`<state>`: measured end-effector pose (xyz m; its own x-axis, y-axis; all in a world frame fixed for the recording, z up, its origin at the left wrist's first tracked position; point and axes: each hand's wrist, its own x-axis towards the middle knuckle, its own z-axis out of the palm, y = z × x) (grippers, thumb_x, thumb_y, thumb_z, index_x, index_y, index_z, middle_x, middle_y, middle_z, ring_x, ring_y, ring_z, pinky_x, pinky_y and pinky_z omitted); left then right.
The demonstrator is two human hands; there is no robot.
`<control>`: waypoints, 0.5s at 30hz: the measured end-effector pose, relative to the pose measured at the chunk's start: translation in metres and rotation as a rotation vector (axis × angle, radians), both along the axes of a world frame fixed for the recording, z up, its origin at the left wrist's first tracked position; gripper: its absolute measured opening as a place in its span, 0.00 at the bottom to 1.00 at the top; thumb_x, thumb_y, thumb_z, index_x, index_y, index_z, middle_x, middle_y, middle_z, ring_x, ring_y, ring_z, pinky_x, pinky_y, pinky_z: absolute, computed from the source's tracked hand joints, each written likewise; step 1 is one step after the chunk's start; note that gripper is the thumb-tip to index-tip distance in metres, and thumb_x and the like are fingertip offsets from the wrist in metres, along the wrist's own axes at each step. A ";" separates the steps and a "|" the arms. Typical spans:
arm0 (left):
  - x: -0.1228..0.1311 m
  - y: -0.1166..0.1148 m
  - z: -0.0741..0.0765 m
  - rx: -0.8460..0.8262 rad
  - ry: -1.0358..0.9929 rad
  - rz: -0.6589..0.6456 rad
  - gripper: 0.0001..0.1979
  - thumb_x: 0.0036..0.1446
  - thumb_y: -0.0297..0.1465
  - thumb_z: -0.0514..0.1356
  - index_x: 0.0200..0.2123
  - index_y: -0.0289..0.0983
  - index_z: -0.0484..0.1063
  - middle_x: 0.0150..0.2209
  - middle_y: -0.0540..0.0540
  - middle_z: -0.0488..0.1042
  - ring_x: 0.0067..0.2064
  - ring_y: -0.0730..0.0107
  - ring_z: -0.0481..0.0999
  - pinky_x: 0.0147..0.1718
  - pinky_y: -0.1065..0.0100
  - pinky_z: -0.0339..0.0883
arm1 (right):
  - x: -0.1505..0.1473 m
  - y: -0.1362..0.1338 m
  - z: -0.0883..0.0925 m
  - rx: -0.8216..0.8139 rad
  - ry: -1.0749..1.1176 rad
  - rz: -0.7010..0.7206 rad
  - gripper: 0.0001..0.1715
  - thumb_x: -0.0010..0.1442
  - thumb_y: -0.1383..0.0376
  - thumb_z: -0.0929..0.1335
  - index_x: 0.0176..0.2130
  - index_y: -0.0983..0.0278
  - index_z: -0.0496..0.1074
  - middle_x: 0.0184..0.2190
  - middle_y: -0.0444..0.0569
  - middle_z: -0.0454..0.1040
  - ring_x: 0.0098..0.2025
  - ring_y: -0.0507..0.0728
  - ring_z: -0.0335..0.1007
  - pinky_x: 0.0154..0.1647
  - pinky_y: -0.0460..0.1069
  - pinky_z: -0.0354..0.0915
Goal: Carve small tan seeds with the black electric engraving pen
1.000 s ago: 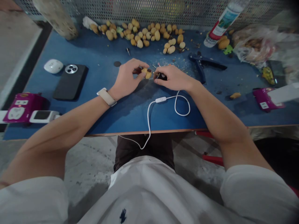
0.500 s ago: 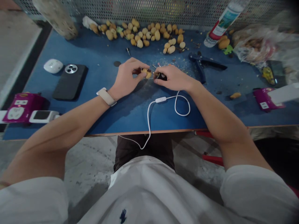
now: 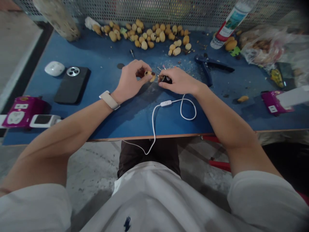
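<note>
1. Left hand (image 3: 131, 80): curled, knuckles up, thumb and forefinger pinching a small yellow nut (image 3: 150, 74) just above the blue tabletop (image 3: 101, 64), near mid-table.
2. Right hand (image 3: 180, 81): closed around a small dark tool (image 3: 167, 79), tip pointed left at the nut; touching it or just short of it, too small to tell.
3. Both hands close together, fingertips almost meeting over the nut.
4. White cable (image 3: 153, 125) leading from under the right hand, through an inline switch (image 3: 166, 103) and one loose loop, then over the near table edge towards the lap.
5. Pale watch strap (image 3: 109, 100) around the left wrist.
6. Behind the hands: scattered crumbs, then a heap of yellow nuts (image 3: 149, 33) along the perforated metal screen (image 3: 156, 13).
7. Right of the hands: black pliers (image 3: 210, 66) lying flat; further back a plastic bottle (image 3: 229, 24), tilted, and a clear plastic bag (image 3: 263, 48).
8. Left side: black phone (image 3: 72, 84) face down, white earbud case (image 3: 54, 68) just beside it, magenta box (image 3: 21, 111) and small white device (image 3: 44, 120) at the near corner.
9. Second magenta box (image 3: 275, 103) near the right edge, well apart from the hands.
</note>
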<state>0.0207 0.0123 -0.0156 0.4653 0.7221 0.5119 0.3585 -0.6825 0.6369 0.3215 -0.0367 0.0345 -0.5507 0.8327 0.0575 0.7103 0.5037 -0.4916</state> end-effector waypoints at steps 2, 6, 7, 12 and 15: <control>0.000 0.002 0.000 -0.004 0.016 0.004 0.34 0.80 0.75 0.66 0.55 0.51 0.83 0.51 0.45 0.86 0.48 0.55 0.78 0.53 0.45 0.84 | 0.000 0.000 0.001 0.001 -0.001 0.003 0.23 0.85 0.44 0.73 0.60 0.58 0.87 0.51 0.58 0.89 0.53 0.71 0.84 0.61 0.67 0.76; -0.001 0.004 0.002 -0.028 0.054 0.011 0.32 0.80 0.75 0.67 0.55 0.54 0.83 0.43 0.47 0.83 0.50 0.52 0.76 0.55 0.45 0.82 | 0.000 0.000 0.000 0.005 0.005 0.015 0.24 0.84 0.42 0.74 0.58 0.57 0.86 0.47 0.56 0.87 0.50 0.70 0.82 0.59 0.66 0.76; -0.002 0.004 0.003 -0.029 0.053 0.011 0.31 0.80 0.74 0.67 0.54 0.54 0.83 0.42 0.47 0.82 0.49 0.52 0.77 0.55 0.45 0.82 | 0.000 0.000 0.000 0.004 0.009 0.017 0.24 0.84 0.41 0.74 0.58 0.57 0.86 0.46 0.56 0.87 0.50 0.70 0.82 0.59 0.66 0.76; 0.000 0.000 0.008 -0.034 0.052 0.018 0.31 0.78 0.74 0.67 0.49 0.53 0.81 0.39 0.47 0.79 0.46 0.52 0.76 0.51 0.45 0.81 | -0.001 0.000 0.001 0.012 0.013 0.020 0.24 0.84 0.42 0.75 0.56 0.58 0.86 0.44 0.55 0.85 0.49 0.69 0.81 0.59 0.66 0.76; 0.002 -0.003 0.011 -0.059 0.069 0.026 0.33 0.78 0.76 0.65 0.46 0.53 0.78 0.34 0.48 0.73 0.46 0.51 0.73 0.52 0.46 0.79 | -0.002 0.000 0.001 0.016 0.015 0.021 0.24 0.84 0.41 0.74 0.56 0.57 0.86 0.43 0.55 0.85 0.50 0.70 0.81 0.60 0.66 0.75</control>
<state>0.0229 0.0094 -0.0043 0.4789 0.7622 0.4355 0.4198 -0.6345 0.6489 0.3200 -0.0370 0.0358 -0.5666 0.8202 0.0790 0.6922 0.5258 -0.4944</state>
